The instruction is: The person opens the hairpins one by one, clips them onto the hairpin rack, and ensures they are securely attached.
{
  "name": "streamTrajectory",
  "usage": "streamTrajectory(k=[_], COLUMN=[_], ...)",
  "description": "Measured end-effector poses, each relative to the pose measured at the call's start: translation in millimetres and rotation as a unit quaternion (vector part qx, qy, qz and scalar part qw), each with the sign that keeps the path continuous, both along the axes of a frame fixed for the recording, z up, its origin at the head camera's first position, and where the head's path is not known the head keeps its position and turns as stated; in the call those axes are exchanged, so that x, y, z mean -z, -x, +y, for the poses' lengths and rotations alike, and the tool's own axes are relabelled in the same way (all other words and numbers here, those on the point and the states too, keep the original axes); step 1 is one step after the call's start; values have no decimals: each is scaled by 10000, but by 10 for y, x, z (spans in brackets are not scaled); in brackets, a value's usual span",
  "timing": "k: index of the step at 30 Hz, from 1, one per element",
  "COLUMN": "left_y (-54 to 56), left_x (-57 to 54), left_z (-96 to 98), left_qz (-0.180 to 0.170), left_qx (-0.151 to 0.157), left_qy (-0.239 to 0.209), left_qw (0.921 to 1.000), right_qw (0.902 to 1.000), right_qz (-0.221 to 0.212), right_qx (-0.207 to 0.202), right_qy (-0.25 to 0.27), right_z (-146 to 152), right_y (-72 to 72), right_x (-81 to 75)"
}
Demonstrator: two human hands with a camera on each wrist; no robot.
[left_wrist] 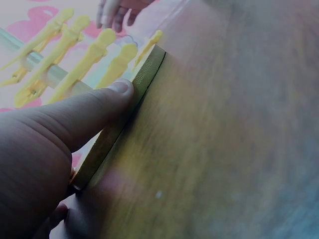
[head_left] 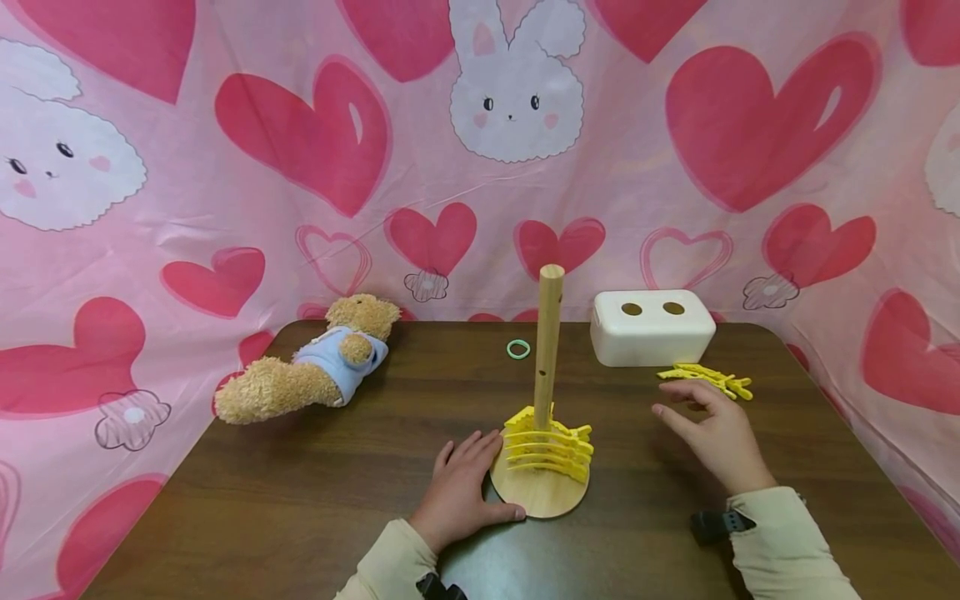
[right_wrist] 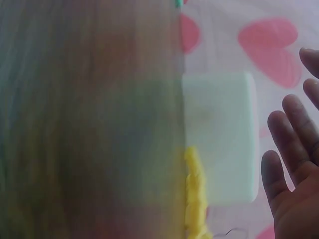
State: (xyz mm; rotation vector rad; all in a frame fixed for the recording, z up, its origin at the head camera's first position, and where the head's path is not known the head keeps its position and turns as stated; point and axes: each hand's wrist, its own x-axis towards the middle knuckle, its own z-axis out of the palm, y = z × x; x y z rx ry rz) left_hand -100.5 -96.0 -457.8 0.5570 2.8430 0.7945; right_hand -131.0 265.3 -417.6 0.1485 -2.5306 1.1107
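Observation:
A round wooden base with an upright post (head_left: 550,342) forms a stand. Several slim yellow plastic pieces (head_left: 551,450) with knobbed ends are stacked around the foot of the post. My left hand (head_left: 461,492) holds the left side of the base, fingers along its edge and thumb at the front rim. In the left wrist view the thumb (left_wrist: 94,107) presses on the rim of the base (left_wrist: 112,137). My right hand (head_left: 716,433), holding nothing, hovers just before more yellow pieces (head_left: 708,379), its fingers loosely bent.
A white box (head_left: 652,329) with two round holes stands at the back right, behind the loose yellow pieces. A small green ring (head_left: 517,349) lies behind the stand. A teddy bear (head_left: 330,362) in a blue top lies at the back left. A pink heart-patterned cloth hangs behind the table.

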Motion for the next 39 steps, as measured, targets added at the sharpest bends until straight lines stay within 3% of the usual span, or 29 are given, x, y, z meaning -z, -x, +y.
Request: streamTrajectory(k=[6,13,19,34,39], left_y=[-1,2,6,7,8], left_x=[0,-1,4,-13,-2], left_z=[1,-5,-9,13,7], left_qz=[-4,10,13,-1,1], left_qx=[-2,-13,2,-16,-12], left_qy=[-2,-7,8,23,67], left_qw=[10000,10000,10000,10000,10000], right_qw=[9982,9897,9828,9706,9676], right_qz=[-565,-1312,-1567,-2371,-2464], right_qx=[154,456,748,389,521], right_qy=[125,356,623,159,161], right_z=[218,427,595,814,804], right_y=[59,107,124,213,197], right_x=[106,166,233,228,238])
